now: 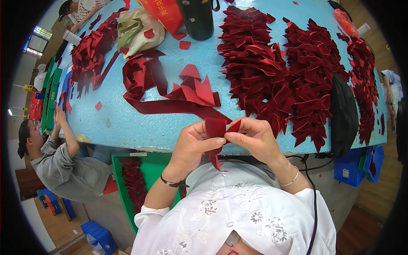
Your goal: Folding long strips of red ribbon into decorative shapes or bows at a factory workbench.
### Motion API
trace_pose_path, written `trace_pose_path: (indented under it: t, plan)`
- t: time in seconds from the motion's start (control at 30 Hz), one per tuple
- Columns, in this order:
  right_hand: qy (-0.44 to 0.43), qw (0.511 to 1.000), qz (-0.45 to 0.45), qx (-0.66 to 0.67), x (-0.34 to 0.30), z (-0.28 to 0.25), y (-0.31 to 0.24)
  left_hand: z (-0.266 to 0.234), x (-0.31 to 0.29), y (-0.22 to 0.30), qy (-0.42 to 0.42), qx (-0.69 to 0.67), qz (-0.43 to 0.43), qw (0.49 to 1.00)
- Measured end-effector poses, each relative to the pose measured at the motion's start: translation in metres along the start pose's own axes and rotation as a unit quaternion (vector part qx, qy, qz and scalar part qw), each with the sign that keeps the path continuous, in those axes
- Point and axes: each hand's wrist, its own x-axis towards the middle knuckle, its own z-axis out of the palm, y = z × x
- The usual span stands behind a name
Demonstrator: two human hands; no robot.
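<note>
A dark red velvet ribbon (216,127) is pinched between my two hands at the table's near edge. My left hand (193,144) grips a folded, upright part of it, thumb across the front. The fingertips of my right hand (253,137) close on the ribbon beside it, and the hands almost touch. A pointed tail hangs below my fingers. From my hands a long strip (165,107) of the same ribbon runs back left to a loose coil (142,74). Cut ribbon pieces (197,87) lie beside that strip.
Rows of red velvet bows (255,63) cover the right half of the blue table (114,123). A dark bottle (196,19), a cloth bag (142,29) and a black bag (343,114) stand around. Below is a green bin (154,163). A co-worker (70,161) sits left.
</note>
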Motion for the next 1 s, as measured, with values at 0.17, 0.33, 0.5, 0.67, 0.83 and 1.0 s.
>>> trace_pose_path:
  t: [0.17,0.33,0.5,0.67,0.83,1.0]
  plan:
    - [0.021,0.998,-0.066,-0.008,0.002,0.002,0.015,-0.001,0.000,-0.006,0.029,0.010,0.020,0.999]
    - [0.078,0.994,-0.069,0.017,0.001,0.015,0.020,0.003,-0.002,0.000,0.025,0.037,0.002,0.999]
    - [0.128,0.991,-0.031,-0.038,0.002,0.020,0.010,0.000,0.002,-0.006,0.040,0.019,0.013,0.999]
    - [0.193,0.979,-0.056,0.028,0.015,0.003,0.017,0.002,0.002,-0.003,0.051,0.018,0.024,0.998]
    - [0.155,0.984,-0.083,-0.006,0.021,0.009,0.006,0.002,0.001,-0.007,0.039,0.015,0.001,0.999]
    - [-0.040,0.988,-0.095,-0.117,0.026,-0.005,-0.002,0.004,0.001,-0.010,0.028,0.041,-0.018,0.999]
